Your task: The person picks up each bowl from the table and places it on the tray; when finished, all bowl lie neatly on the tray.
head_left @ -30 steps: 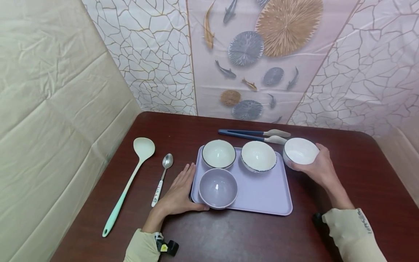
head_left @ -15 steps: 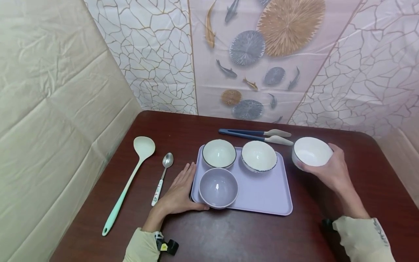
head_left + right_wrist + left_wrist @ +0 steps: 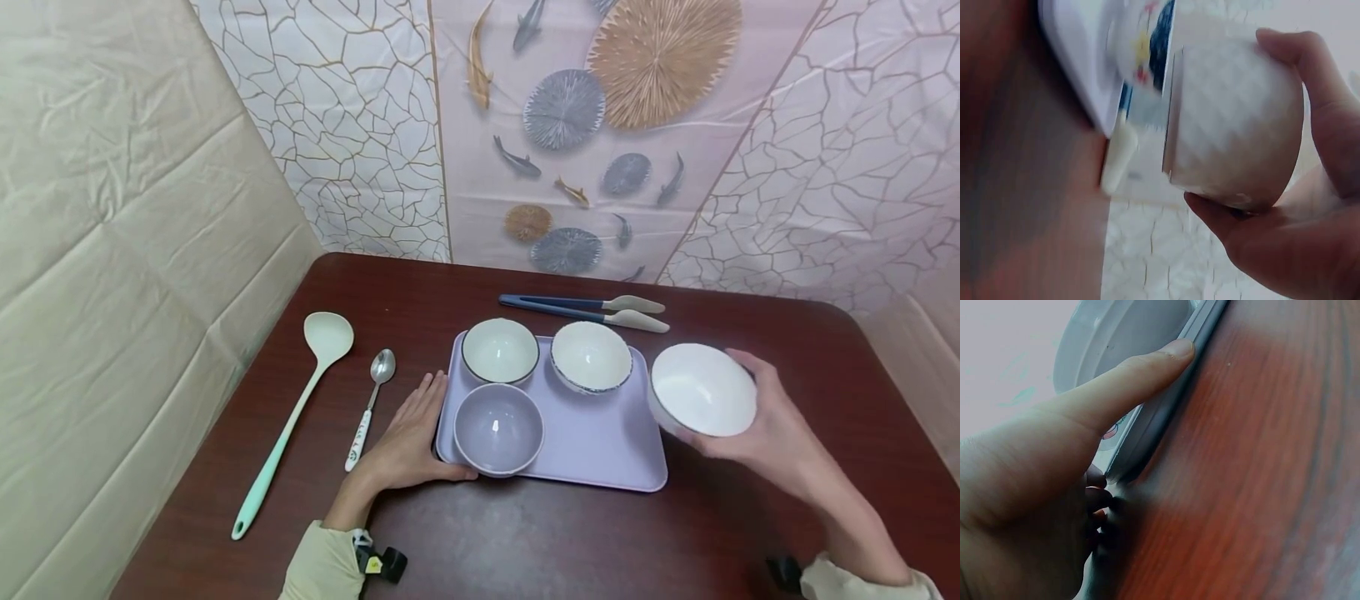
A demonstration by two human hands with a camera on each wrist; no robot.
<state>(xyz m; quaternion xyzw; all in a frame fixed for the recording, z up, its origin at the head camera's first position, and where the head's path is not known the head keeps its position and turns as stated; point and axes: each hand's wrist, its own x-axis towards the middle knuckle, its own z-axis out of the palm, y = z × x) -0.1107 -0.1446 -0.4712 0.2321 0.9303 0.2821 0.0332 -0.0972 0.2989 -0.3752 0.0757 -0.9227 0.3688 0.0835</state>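
Observation:
In the head view my right hand (image 3: 776, 429) grips a white bowl (image 3: 705, 390) by its side, right of the lavender tray (image 3: 600, 454). The right wrist view shows the bowl's faceted outer wall (image 3: 1238, 119), with thumb and fingers on opposite sides of it. The bowl is raised and tilted. My left hand (image 3: 408, 442) lies at the tray's left front corner, fingers straight along the side and thumb at the front edge. Near it on the tray sits a purple-grey bowl (image 3: 498, 429). Behind are a dark-rimmed white bowl (image 3: 500, 350) and a blue-rimmed patterned bowl (image 3: 592, 357).
Blue-handled tongs (image 3: 585, 311) lie behind the tray. To the left are a steel spoon (image 3: 371, 408) with a white handle and a pale green ladle (image 3: 292, 425). A patterned cloth wall (image 3: 566, 167) stands along the back edge of the dark wooden table (image 3: 525, 542).
My right hand has first carried the white bowl rightward, then back toward me and slightly left, tilting it more. My left hand has stayed at the tray's corner.

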